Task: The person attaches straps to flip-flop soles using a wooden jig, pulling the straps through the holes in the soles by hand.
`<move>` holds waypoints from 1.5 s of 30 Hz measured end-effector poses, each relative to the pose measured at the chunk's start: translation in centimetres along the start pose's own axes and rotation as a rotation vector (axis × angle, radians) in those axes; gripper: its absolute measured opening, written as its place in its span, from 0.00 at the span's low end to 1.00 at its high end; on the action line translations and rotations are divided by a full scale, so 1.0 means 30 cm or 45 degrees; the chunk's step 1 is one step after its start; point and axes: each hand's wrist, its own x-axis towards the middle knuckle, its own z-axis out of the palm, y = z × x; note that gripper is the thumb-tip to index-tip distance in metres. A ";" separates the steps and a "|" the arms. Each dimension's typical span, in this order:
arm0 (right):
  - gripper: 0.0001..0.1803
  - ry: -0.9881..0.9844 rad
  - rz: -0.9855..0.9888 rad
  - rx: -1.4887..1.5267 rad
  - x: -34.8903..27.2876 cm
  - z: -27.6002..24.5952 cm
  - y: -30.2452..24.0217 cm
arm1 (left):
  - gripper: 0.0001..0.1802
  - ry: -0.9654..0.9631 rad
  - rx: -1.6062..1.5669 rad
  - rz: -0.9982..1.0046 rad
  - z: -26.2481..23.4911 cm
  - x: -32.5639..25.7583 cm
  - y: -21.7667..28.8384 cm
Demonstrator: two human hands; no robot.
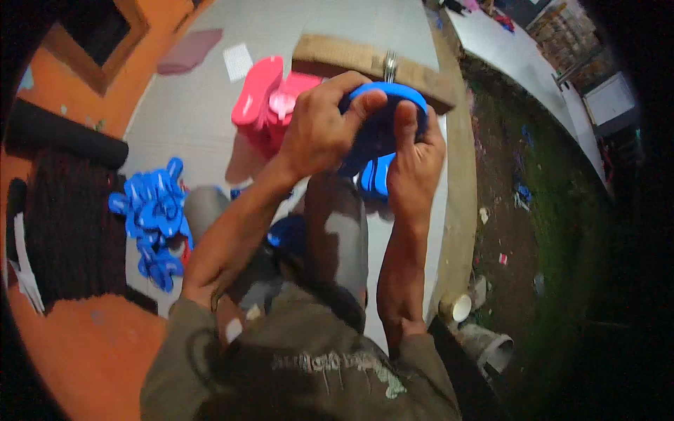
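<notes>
- Hands: 2. Left hand [319, 130] and right hand [413, 165] both closed on one blue sole [368, 144], raised above the legs, near side of the beam.
- Thumbs on the near face, fingers mostly hidden behind; two-sided pinch probably gives control for pressing or flexing it.
- Below, just left of the right wrist: blue footwear piece [376, 175], 1 visible, partly hidden by the arm.
- Left of the hands: pink soles [258, 91], at least 2, overlapping; exact count can't be told. Probably parked there for reach.
- Beyond: 1 wooden beam [337, 55] lying crosswise, 1 metal fitting [390, 63] on it. Beam likely serves as a low work block.
- Far left: heaped blue straps [151, 200], many, too tangled to count; loose heap seems fine for grabbing.
- Outer: 1 white sheet [238, 62] on the floor [193, 105]; 2 round containers [498, 351], lower right.
</notes>
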 end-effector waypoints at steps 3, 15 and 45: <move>0.27 -0.049 -0.056 -0.338 -0.185 -0.053 0.050 | 0.23 0.245 0.117 0.123 0.044 -0.204 0.013; 0.15 -0.170 0.155 -0.021 -0.265 -0.176 0.178 | 0.23 0.000 -0.226 -0.308 0.127 -0.517 -0.176; 0.11 -0.370 0.197 0.235 -0.307 -0.048 0.234 | 0.16 0.052 -0.606 -0.258 0.025 -0.348 -0.139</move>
